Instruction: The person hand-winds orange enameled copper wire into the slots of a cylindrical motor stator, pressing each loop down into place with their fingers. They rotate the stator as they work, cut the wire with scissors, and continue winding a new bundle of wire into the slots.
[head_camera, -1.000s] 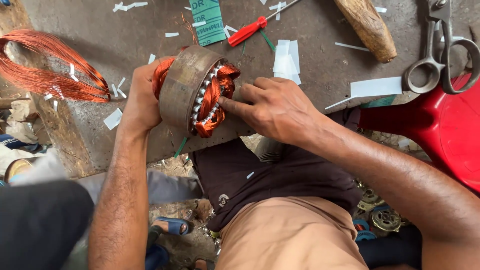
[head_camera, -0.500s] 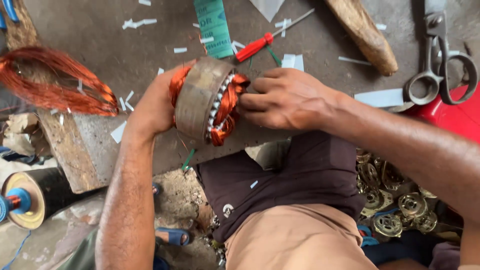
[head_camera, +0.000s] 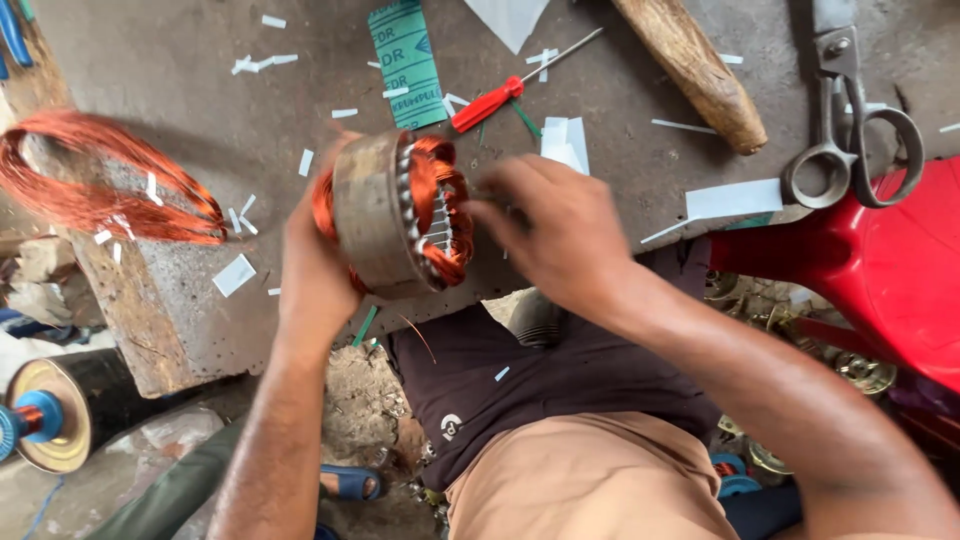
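My left hand (head_camera: 315, 265) grips a round metal motor stator (head_camera: 375, 215) from its left side, holding it on edge over the near edge of the concrete slab (head_camera: 200, 120). Copper wire windings (head_camera: 437, 205) bulge from the stator's open face, which points right. My right hand (head_camera: 550, 225) is at that face, fingers bent toward the windings and slots. It is blurred, and whether it pinches a wire I cannot tell.
A loose copper wire coil (head_camera: 95, 180) lies at the left. A red-handled screwdriver (head_camera: 500, 95), a green paper strip (head_camera: 407, 60), a wooden handle (head_camera: 690, 70), scissors (head_camera: 850, 130) and several white paper slips lie on the slab. A red plastic stool (head_camera: 880, 270) is at right.
Both hands and the stator have shifted slightly right and nearer in view. The right hand has pulled back a little from the stator's face. The camera has tilted.
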